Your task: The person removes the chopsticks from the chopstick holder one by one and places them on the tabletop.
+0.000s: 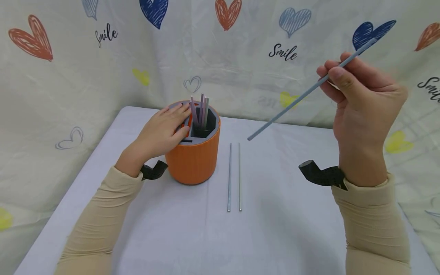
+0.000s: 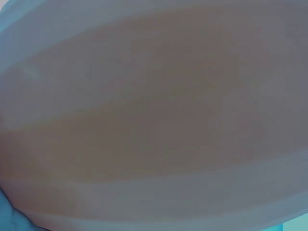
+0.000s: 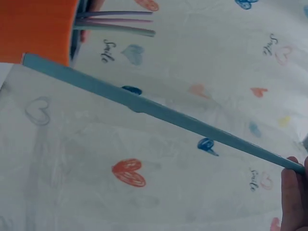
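My right hand (image 1: pixel 364 88) is raised at the right, pinching a thin blue-grey stick (image 1: pixel 292 103) between thumb and fingers. The stick slants down to the left, its lower end over the table. In the right wrist view the stick (image 3: pixel 159 111) crosses the picture, and fingertips (image 3: pixel 291 197) hold its far end. My left hand (image 1: pixel 163 128) rests with fingers stretched across the top of an orange ribbed pen holder (image 1: pixel 192 164). Several thin purple, pink and greenish sticks (image 1: pixel 202 114) stand upright in its dark compartment. A blurred ribbed wall (image 2: pixel 154 115) fills the left wrist view.
Two more thin sticks lie side by side right of the holder, one bluish (image 1: pixel 229 179), one pale green (image 1: pixel 240 179). They rest on a white-covered table (image 1: pixel 275 229). A cloth printed with hearts (image 1: pixel 228 13) hangs behind the table.
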A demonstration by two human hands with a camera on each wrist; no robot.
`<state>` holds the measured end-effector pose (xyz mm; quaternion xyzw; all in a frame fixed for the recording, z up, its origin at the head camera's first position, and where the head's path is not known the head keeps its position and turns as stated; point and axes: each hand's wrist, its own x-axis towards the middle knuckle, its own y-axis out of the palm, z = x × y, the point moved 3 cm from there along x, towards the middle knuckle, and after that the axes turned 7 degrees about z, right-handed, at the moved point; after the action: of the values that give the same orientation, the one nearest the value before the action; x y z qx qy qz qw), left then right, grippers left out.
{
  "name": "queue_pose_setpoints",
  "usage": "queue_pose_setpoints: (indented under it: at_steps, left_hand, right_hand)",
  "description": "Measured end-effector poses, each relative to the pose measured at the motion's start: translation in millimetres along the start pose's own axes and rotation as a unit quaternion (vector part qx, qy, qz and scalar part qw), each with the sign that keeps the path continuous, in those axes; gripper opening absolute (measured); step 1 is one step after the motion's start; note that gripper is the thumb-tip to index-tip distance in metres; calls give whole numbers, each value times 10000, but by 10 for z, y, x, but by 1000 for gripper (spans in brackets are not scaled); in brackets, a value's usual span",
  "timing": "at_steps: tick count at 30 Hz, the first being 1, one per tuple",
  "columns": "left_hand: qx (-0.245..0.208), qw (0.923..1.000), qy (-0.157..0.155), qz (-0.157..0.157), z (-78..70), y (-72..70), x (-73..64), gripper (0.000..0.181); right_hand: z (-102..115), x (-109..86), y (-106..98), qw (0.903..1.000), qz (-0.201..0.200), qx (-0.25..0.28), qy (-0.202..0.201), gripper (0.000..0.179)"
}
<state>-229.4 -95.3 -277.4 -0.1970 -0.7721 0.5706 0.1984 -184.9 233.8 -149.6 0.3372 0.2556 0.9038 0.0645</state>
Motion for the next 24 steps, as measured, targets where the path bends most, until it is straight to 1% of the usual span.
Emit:
queue_pose_setpoints:
  at_steps: [2, 5, 10, 12, 17, 19, 24]
  left_hand:
    - [0, 10000, -10, 1, 0, 0, -5, 53]
    - [4, 10000, -40, -1, 1, 3, -11, 53]
    - [6, 10000, -42, -19, 10, -3, -5, 53]
    - [13, 10000, -38, -27, 17, -10, 4, 53]
    - [35, 10000, -48, -29, 34, -29, 20, 54]
    - [37, 10000, -33, -20, 35, -26, 24, 53]
    - [30, 10000, -3, -8, 16, -3, 31, 53]
  right_hand:
    - [-38, -16, -82, 9991, 108, 36, 415, 33]
    - [-116, -35, -185, 9954, 303, -58, 910, 31]
    - [-288, -42, -329, 9831, 441, -257, 1756, 28]
    - [-373, -48, -376, 9770, 530, -381, 2029, 27]
    - [-620, -76, -494, 9636, 799, -609, 2478, 21]
    - [-722, -99, -554, 9551, 844, -708, 2752, 19]
    - [-937, -155, -717, 9251, 917, -1328, 3436, 13]
